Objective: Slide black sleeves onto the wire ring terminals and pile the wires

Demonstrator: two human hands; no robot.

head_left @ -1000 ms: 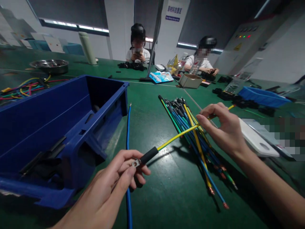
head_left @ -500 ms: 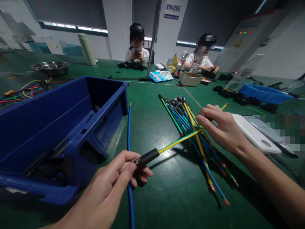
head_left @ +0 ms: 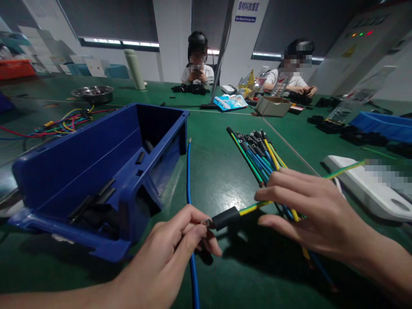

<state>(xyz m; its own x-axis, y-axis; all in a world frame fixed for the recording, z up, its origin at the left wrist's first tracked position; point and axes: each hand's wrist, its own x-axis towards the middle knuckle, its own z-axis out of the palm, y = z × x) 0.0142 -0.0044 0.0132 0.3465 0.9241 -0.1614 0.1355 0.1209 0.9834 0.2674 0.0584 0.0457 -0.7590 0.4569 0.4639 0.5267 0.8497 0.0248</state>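
My left hand (head_left: 175, 246) pinches a metal cable lug (head_left: 207, 222) between thumb and fingers. The lug ends a yellow-green wire (head_left: 254, 207) with a black sleeve (head_left: 226, 218) around it next to the lug. The wire runs behind the fingers of my right hand (head_left: 309, 210) and comes out beyond it. That hand is open over the wire, thumb apart from the fingers; whether it touches the wire is unclear. Beneath it lies a bundle of blue and yellow-green wires (head_left: 260, 161), partly hidden. A long blue wire (head_left: 188, 171) passes under my left hand.
A deep blue bin (head_left: 80, 150) with black sleeves in it stands at left. Colored thin wires (head_left: 69, 124) and a metal bowl (head_left: 93, 93) are beyond. A white device (head_left: 363, 189) is at right. Two people sit across the table near a small box (head_left: 273, 106).
My right hand has come back toward my left along the wire, and its fingers have spread. My left hand keeps its pinch on the lug. The view has turned slightly left.
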